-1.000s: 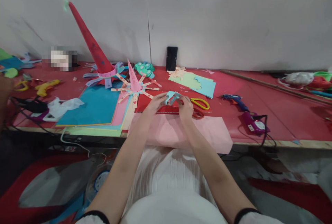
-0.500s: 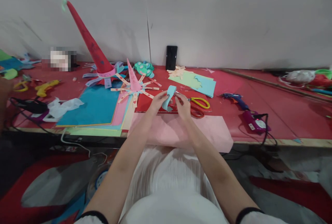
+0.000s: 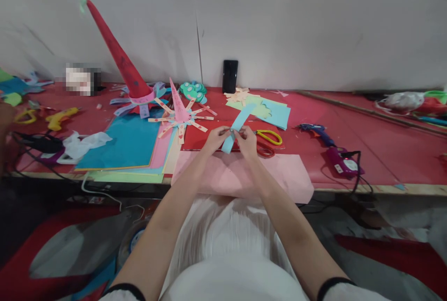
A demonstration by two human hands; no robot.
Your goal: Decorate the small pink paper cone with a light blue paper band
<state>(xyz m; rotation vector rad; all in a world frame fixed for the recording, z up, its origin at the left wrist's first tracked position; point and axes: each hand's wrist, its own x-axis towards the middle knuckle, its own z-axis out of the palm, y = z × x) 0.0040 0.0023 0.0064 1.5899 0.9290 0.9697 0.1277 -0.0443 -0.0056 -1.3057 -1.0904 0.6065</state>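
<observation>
Both hands' fingers [image 3: 226,130] pinch a light-blue paper strip [image 3: 240,118] near its middle.

I find the strip [image 3: 241,118] light blue, the table [image 3: 366,152] red, the tall cone [image 3: 120,59] red, the short cone [image 3: 179,109] pink. I record scissors [image 3: 280,139] in yellow and red, green discs [image 3: 193,92] pale-dotted.

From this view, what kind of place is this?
Probably a shared paper-craft bench, maybe a classroom or workshop. The evidence: a stack of coloured sheets, a blue glue gun on the red tabletop, and two paper cones ringed with strips, one red and one pink.
</observation>
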